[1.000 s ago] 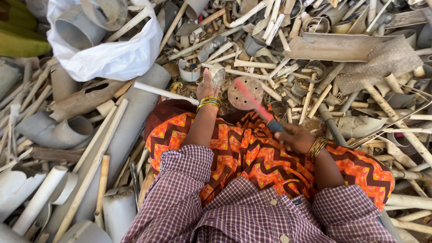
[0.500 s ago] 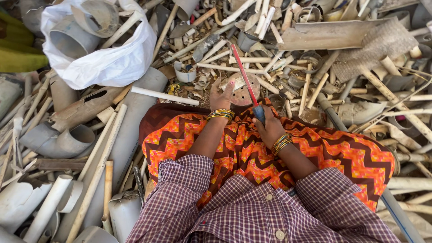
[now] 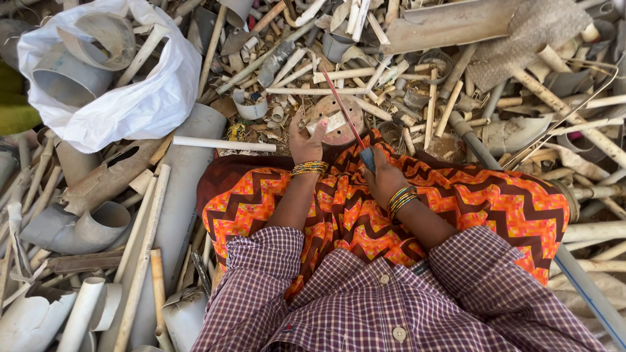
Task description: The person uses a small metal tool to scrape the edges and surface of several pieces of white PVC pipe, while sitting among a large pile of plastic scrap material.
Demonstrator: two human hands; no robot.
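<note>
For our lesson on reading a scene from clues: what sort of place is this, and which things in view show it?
Probably a scrap-sorting yard for plastic pipe. Broken pale pipes and offcuts cover the ground, a white bag holds pipe pieces, and the left hand steadies a round perforated disc while the right hand holds a red-shafted tool.

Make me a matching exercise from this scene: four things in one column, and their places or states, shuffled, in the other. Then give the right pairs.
Things:
1. round brown disc
2. red-bladed tool
3. white plastic bag
4. bangles

Places or states:
A. upper left, stuffed with cut pipe pieces
B. around both wrists
C. gripped by the right hand, blade slanting across the disc
D. held at its edge by the left hand, among pipe scraps

Pairs: 1-D, 2-C, 3-A, 4-B
</note>
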